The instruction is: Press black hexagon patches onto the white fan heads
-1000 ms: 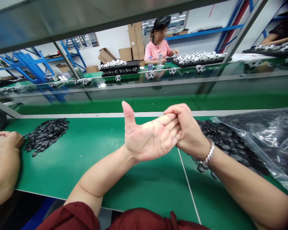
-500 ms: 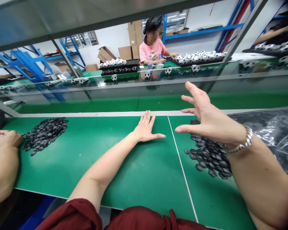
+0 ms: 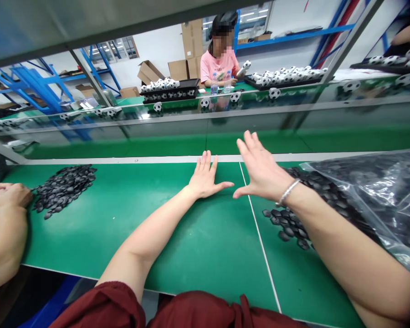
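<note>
My left hand (image 3: 205,178) lies flat and open on the green belt (image 3: 130,228), palm down, fingers stretched forward. Beside it my right hand (image 3: 259,169) hovers just above the belt with the fingers straight and the thumb spread; a silver bracelet (image 3: 287,193) circles its wrist. Neither hand holds anything. Under and behind my right forearm lies a heap of small black pieces (image 3: 294,223), spilling from a clear plastic bag (image 3: 379,191) full of the same pieces.
A second heap of black pieces (image 3: 64,186) lies at the left, next to a co-worker's hands (image 3: 7,195). Across the line a person in a pink shirt (image 3: 220,64) sits by black trays of small black-and-white balls (image 3: 287,75). A metal shelf runs overhead.
A second ago my right hand gripped the left hand's fingers in the air. The left hand then dropped flat onto the belt, and the right hand let go, opened and came down beside it.
</note>
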The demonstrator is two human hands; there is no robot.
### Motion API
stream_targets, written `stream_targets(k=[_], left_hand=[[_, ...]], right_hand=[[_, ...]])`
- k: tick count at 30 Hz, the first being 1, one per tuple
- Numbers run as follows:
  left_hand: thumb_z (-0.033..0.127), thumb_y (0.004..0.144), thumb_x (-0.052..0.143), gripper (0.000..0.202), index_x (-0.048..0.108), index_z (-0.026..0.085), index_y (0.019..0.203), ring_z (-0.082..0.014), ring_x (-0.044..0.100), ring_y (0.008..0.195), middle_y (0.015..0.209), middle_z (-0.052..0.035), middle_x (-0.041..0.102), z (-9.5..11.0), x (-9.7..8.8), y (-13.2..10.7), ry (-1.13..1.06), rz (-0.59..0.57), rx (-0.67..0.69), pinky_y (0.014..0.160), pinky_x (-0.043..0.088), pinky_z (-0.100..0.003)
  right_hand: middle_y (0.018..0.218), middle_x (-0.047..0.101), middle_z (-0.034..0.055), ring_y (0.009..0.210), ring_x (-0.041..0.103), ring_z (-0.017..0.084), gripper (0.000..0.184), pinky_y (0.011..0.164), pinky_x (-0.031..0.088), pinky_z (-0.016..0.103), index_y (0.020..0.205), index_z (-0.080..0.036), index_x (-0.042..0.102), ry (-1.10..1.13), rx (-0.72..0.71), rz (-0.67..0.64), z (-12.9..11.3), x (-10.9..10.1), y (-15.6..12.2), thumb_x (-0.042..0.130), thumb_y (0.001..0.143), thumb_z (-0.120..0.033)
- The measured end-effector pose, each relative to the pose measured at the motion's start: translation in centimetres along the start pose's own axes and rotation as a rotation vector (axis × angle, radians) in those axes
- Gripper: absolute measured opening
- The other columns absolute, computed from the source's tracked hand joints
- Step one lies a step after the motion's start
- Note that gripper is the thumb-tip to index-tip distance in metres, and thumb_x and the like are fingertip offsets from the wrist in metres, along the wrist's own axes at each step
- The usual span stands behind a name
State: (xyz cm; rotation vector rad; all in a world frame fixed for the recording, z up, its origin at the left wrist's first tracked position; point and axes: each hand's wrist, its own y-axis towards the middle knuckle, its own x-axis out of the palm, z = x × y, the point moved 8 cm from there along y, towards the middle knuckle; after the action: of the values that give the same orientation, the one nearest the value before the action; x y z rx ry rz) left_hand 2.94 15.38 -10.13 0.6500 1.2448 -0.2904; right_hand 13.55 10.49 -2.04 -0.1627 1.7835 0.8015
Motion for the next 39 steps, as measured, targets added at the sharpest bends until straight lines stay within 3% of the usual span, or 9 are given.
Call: stream_targets(k=[5, 11, 19, 25, 29, 34, 39], left_hand=[[0.079, 0.069, 0.027, 0.106, 0.012, -0.001, 0.137, -0.0333, -0.013, 0.132, 0.143, -0.0282, -0.004, -1.8, -2.6, 0.5, 0.036, 0.107, -0.065, 0.107, 0.002, -0.052], [0.069, 0.078, 0.023, 0.092, 0.013, -0.002, 0.136, -0.0311, -0.014, 0.132, 0.143, -0.0279, -0.002, -3.7, -4.7, 0.4, 0.062, 0.258, -0.182, 0.107, 0.003, -0.053], [0.025, 0.077, 0.04, 0.07, 0.012, 0.001, 0.136, -0.0274, -0.016, 0.132, 0.145, -0.022, 0.0, -1.0, -5.9, 0.1, 0.162, 0.293, -0.131, 0.108, 0.002, -0.052], [0.018, 0.075, 0.044, 0.07, 0.014, 0.0, 0.135, -0.0297, -0.014, 0.133, 0.144, -0.0251, 0.0, -0.4, -5.6, 0.1, 0.186, 0.244, -0.11, 0.108, 0.0, -0.051], [0.027, 0.071, 0.056, 0.082, 0.012, 0.0, 0.136, -0.0316, -0.017, 0.131, 0.143, -0.0278, -0.004, -0.5, -5.2, 0.1, 0.192, 0.242, -0.069, 0.107, -0.001, -0.053], [0.039, 0.048, 0.078, 0.117, 0.013, -0.004, 0.135, -0.0374, -0.015, 0.131, 0.141, -0.0329, -0.002, -0.1, -5.0, 0.1, 0.216, 0.222, -0.022, 0.107, -0.003, -0.052], [0.043, 0.037, 0.083, 0.129, 0.013, -0.002, 0.136, -0.0373, -0.016, 0.131, 0.141, -0.0326, -0.004, 0.3, -4.9, 0.0, 0.152, 0.18, -0.043, 0.107, -0.003, -0.053]], right_hand=[[0.144, 0.002, 0.0286, 0.133, -0.004, 0.036, 0.142, 0.108, 0.014, 0.05, 0.139, -0.001, 0.002, -0.065, -0.024, -0.164, -2.9, 4.3, -0.2, 0.083, 0.032, -0.046], [0.145, 0.004, 0.0271, 0.134, -0.004, 0.034, 0.137, 0.11, 0.012, 0.047, 0.139, 0.0, 0.006, -0.048, -0.082, -0.213, -5.2, 5.5, -0.5, 0.082, 0.034, -0.046], [0.144, 0.01, 0.0269, 0.134, 0.002, 0.034, 0.133, 0.11, 0.011, 0.047, 0.139, 0.0, 0.013, -0.032, -0.118, -0.277, -6.6, 6.4, -0.9, 0.083, 0.034, -0.042], [0.144, 0.009, 0.0263, 0.134, 0.001, 0.034, 0.129, 0.11, 0.013, 0.048, 0.138, 0.0, 0.017, -0.021, -0.099, -0.342, -6.5, 7.1, -1.2, 0.083, 0.036, -0.041], [0.144, 0.009, 0.0266, 0.134, 0.0, 0.034, 0.128, 0.11, 0.012, 0.048, 0.139, 0.0, 0.016, -0.022, -0.095, -0.333, -6.1, 6.5, -1.1, 0.082, 0.037, -0.04], [0.145, 0.009, 0.0255, 0.134, -0.002, 0.033, 0.128, 0.11, 0.013, 0.048, 0.14, -0.002, 0.012, -0.039, -0.072, -0.31, -5.2, 5.9, -0.9, 0.082, 0.04, -0.041], [0.145, 0.01, 0.0236, 0.134, -0.005, 0.033, 0.127, 0.109, 0.011, 0.05, 0.14, -0.003, 0.013, -0.081, -0.051, -0.27, -4.6, 5.1, -0.6, 0.081, 0.041, -0.044]])
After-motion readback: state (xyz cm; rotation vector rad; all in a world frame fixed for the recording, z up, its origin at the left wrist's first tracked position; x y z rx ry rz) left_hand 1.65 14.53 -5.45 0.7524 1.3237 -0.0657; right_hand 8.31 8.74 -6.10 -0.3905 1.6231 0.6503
